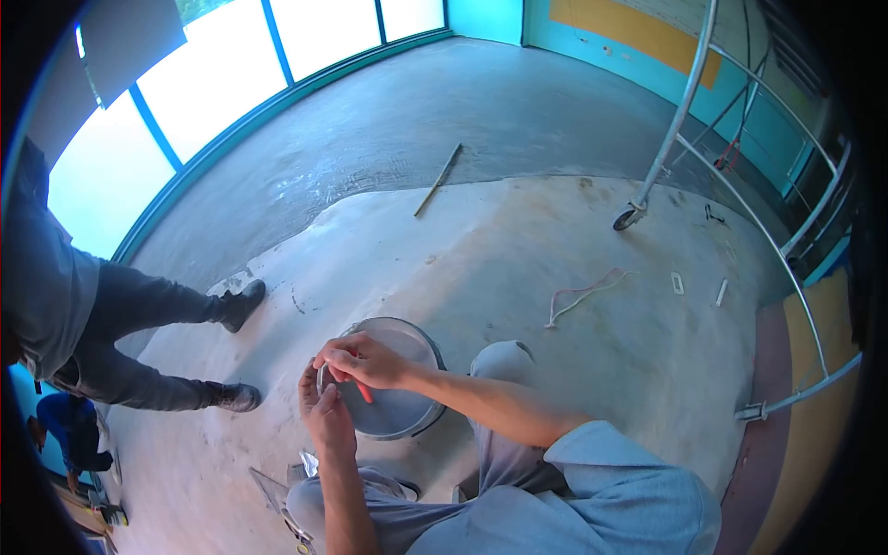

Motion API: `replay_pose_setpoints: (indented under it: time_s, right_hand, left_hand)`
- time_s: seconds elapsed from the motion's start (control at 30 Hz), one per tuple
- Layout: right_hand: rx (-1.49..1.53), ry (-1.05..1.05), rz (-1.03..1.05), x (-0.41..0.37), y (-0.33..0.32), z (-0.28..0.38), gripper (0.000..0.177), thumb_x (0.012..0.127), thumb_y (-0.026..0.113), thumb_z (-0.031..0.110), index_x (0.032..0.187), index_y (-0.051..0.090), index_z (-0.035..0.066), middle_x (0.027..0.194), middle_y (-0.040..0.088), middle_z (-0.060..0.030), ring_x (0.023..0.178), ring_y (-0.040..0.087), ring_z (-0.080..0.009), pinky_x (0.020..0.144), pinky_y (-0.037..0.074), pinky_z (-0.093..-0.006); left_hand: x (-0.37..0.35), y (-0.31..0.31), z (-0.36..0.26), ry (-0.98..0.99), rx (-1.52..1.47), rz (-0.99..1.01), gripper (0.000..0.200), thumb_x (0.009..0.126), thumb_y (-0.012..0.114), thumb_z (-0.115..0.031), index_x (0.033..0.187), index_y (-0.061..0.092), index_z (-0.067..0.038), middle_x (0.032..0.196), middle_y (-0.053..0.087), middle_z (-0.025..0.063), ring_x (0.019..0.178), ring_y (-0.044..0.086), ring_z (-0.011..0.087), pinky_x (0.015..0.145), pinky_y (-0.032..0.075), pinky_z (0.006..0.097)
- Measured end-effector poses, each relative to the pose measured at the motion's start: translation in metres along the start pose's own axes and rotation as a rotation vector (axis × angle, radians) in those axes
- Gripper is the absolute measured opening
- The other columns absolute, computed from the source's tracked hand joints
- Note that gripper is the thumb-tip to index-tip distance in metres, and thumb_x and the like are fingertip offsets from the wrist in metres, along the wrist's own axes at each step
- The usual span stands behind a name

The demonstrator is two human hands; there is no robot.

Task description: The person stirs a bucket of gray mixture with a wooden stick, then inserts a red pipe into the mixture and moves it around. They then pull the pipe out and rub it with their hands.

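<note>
Both my hands are close together above the left side of a round bucket (407,335) of grey material on the floor in front of me. My right hand (370,361) is closed around a slim red-orange object (365,393), whose end sticks out below the fingers. Just left of it, my left hand (328,421) has its fingers curled up beside a thin, pale curved piece (321,379). Whether the left fingers grip that piece, I cannot tell. My knees are on either side of the bucket.
A person (120,342) in dark trousers stands at left, another (69,430) bends behind. Wet grey coating (416,102) covers the far floor; a stick (437,180) lies at its edge. A wheeled metal scaffold (684,111) stands right, a pale cord (583,294) lies nearer.
</note>
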State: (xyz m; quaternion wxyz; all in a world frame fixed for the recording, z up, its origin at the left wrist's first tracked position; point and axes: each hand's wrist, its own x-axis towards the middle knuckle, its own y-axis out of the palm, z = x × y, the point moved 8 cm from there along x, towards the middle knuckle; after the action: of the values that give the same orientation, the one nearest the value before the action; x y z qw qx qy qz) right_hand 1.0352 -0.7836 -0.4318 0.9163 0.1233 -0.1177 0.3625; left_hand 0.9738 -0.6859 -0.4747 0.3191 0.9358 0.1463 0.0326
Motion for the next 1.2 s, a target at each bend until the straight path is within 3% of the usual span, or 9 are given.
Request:
replay_pose_setpoints:
  time_s: [0.1, 0.2, 0.33, 0.4, 0.43, 0.5, 0.73, 1.0, 1.2]
  right_hand:
    - [0.016, 0.014, -0.01, -0.005, -0.006, 0.002, 0.026, 0.097, 0.046, 0.02, 0.097, 0.064, 0.002, 0.066, 0.053, -0.0009, 0.064, 0.049, -0.0075, 0.059, 0.042, -0.0238]
    - [0.019, 0.046, -0.02, -0.004, -0.01, -0.003, 0.025, 0.097, 0.047, 0.021, 0.096, 0.064, 0.002, 0.066, 0.053, -0.0009, 0.064, 0.049, -0.0075, 0.06, 0.042, -0.0238]
    - [0.036, 0.048, -0.065, -0.006, -0.016, -0.004, 0.028, 0.095, 0.045, 0.02, 0.092, 0.065, 0.001, 0.065, 0.054, -0.0004, 0.063, 0.049, -0.0071, 0.06, 0.043, -0.0245]
    - [-0.019, 0.0, -0.059, -0.006, -0.017, 0.003, 0.028, 0.094, 0.045, 0.02, 0.09, 0.065, 0.001, 0.063, 0.053, -0.0004, 0.061, 0.05, -0.0077, 0.059, 0.043, -0.0249]
    - [-0.029, -0.014, -0.086, -0.008, -0.019, 0.006, 0.028, 0.093, 0.046, 0.021, 0.087, 0.064, 0.001, 0.061, 0.054, -0.0011, 0.059, 0.05, -0.0085, 0.058, 0.043, -0.0256]
    - [-0.042, -0.042, -0.117, -0.007, -0.019, 0.009, 0.029, 0.091, 0.049, 0.022, 0.081, 0.064, 0.0, 0.057, 0.055, -0.0025, 0.056, 0.052, -0.0101, 0.055, 0.043, -0.027]
    - [-0.077, -0.054, -0.11, -0.007, -0.02, 0.01, 0.03, 0.091, 0.048, 0.024, 0.081, 0.064, 0.0, 0.059, 0.056, -0.0035, 0.057, 0.053, -0.0109, 0.056, 0.043, -0.0282]
    - [-0.068, -0.029, -0.094, -0.006, -0.02, 0.007, 0.03, 0.092, 0.049, 0.025, 0.085, 0.064, -0.001, 0.062, 0.056, -0.0035, 0.058, 0.052, -0.01, 0.058, 0.044, -0.0271]
    - [-0.071, -0.063, -0.129, -0.006, -0.021, 0.007, 0.032, 0.09, 0.049, 0.025, 0.079, 0.064, -0.001, 0.057, 0.056, -0.004, 0.055, 0.053, -0.012, 0.054, 0.043, -0.0292]
  left_hand:
    - [-0.002, 0.006, 0.001, -0.002, -0.033, 0.094, 0.054, 0.075, 0.039, 0.014, 0.128, 0.039, 0.004, 0.133, 0.039, 0.0145, 0.129, 0.038, 0.0298, 0.102, 0.039, 0.0358]
    - [-0.003, -0.001, 0.002, 0.013, 0.068, -0.012, 0.058, 0.071, 0.039, 0.013, 0.129, 0.038, 0.005, 0.136, 0.037, 0.0156, 0.131, 0.035, 0.0302, 0.106, 0.036, 0.0377]
    - [0.001, -0.004, 0.005, 0.017, 0.096, 0.084, 0.061, 0.071, 0.037, 0.01, 0.131, 0.038, 0.005, 0.138, 0.035, 0.0158, 0.134, 0.03, 0.0308, 0.109, 0.03, 0.0384]
    - [-0.002, 0.0, 0.004, 0.02, 0.146, 0.059, 0.06, 0.072, 0.036, 0.008, 0.132, 0.038, 0.004, 0.138, 0.036, 0.0163, 0.133, 0.032, 0.0312, 0.109, 0.028, 0.0389]
    - [-0.006, 0.007, 0.001, 0.016, 0.215, 0.027, 0.057, 0.073, 0.039, 0.007, 0.13, 0.038, 0.006, 0.137, 0.036, 0.0172, 0.136, 0.027, 0.0296, 0.11, 0.026, 0.0388]
    - [-0.007, 0.01, 0.003, -0.014, 0.202, 0.015, 0.053, 0.077, 0.04, 0.004, 0.13, 0.038, 0.006, 0.136, 0.038, 0.0168, 0.134, 0.03, 0.0282, 0.108, 0.029, 0.0376]
    - [-0.003, 0.003, 0.007, -0.028, 0.231, 0.017, 0.043, 0.087, 0.044, -0.004, 0.129, 0.041, 0.005, 0.128, 0.045, 0.0132, 0.117, 0.044, 0.0204, 0.097, 0.035, 0.0327]
    - [-0.005, 0.007, 0.008, -0.039, 0.186, 0.049, 0.04, 0.088, 0.046, -0.006, 0.126, 0.043, 0.004, 0.124, 0.047, 0.0128, 0.113, 0.047, 0.0181, 0.097, 0.035, 0.032]
    - [-0.007, 0.016, 0.008, -0.04, 0.173, 0.098, 0.037, 0.088, 0.049, -0.006, 0.124, 0.045, 0.003, 0.118, 0.052, 0.0117, 0.11, 0.049, 0.018, 0.095, 0.035, 0.0327]
